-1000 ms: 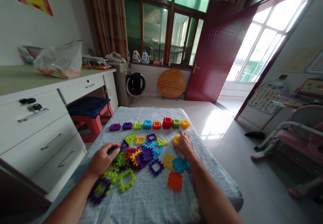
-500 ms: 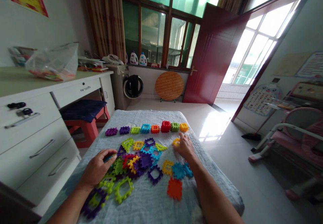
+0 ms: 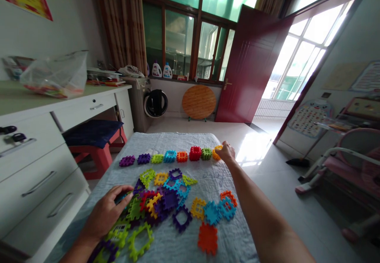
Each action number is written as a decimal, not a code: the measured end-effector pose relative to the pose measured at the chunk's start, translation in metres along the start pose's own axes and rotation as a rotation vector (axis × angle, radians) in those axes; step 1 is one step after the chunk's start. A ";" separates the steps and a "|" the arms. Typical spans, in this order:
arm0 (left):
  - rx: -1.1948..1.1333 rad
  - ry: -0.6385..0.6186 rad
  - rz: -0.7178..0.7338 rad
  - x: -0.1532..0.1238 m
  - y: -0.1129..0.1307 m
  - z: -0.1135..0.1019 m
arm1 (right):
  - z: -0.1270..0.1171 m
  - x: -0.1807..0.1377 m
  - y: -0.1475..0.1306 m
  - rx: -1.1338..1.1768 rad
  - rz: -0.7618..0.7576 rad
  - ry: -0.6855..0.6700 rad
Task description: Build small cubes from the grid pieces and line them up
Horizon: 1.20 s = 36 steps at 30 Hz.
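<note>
A row of small stacks of coloured plastic interlocking tiles crosses the cloth-covered surface, from a purple stack (image 3: 127, 160) at the left to a yellow stack (image 3: 217, 152) at the right end. My right hand (image 3: 228, 152) is at this yellow stack, fingers closed on a yellow tile there; its lower edge is hard to separate from the stack. At the left, my left hand (image 3: 108, 211) is closed around a blue tile (image 3: 121, 197), mostly hidden by the fingers. Beside it lies a mixed heap with a purple tile (image 3: 170, 199) and a green frame tile (image 3: 140, 241).
Right of the heap lie a yellow window tile (image 3: 198, 208), a blue tile (image 3: 212, 212) and an orange tile (image 3: 208, 238). A white desk (image 3: 35, 104) and a red stool (image 3: 101, 152) stand left; a pink chair (image 3: 356, 156) stands right.
My right hand has moved away from me with the yellow tile, up to the yellow stack at the row's end. My left hand stays by the heap, still holding the blue tile.
</note>
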State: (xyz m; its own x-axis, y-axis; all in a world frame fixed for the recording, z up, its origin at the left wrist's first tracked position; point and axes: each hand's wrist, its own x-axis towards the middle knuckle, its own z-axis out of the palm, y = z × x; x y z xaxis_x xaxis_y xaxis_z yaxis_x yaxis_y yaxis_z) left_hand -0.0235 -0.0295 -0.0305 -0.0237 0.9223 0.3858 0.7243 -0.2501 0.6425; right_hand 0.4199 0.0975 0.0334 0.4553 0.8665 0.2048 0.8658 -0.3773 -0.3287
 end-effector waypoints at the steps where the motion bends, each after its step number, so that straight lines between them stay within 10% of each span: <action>1: 0.001 -0.004 0.002 0.000 0.000 0.000 | 0.002 0.001 -0.001 -0.011 -0.002 -0.008; 22: 0.001 -0.016 -0.012 0.000 0.002 -0.001 | -0.014 -0.025 0.015 0.236 -0.033 0.072; 29: 0.017 -0.048 -0.003 0.000 0.003 -0.002 | -0.006 -0.108 -0.020 0.304 -0.564 -0.401; 36: -0.029 -0.062 0.003 -0.001 0.010 -0.005 | 0.022 -0.149 -0.059 0.219 -0.687 -0.335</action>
State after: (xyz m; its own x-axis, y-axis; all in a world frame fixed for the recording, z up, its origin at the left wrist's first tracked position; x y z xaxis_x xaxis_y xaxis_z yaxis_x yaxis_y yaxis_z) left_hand -0.0199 -0.0348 -0.0211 0.0219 0.9376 0.3469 0.7040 -0.2609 0.6606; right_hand 0.2960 -0.0024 0.0022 -0.2829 0.9471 0.1512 0.8537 0.3205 -0.4105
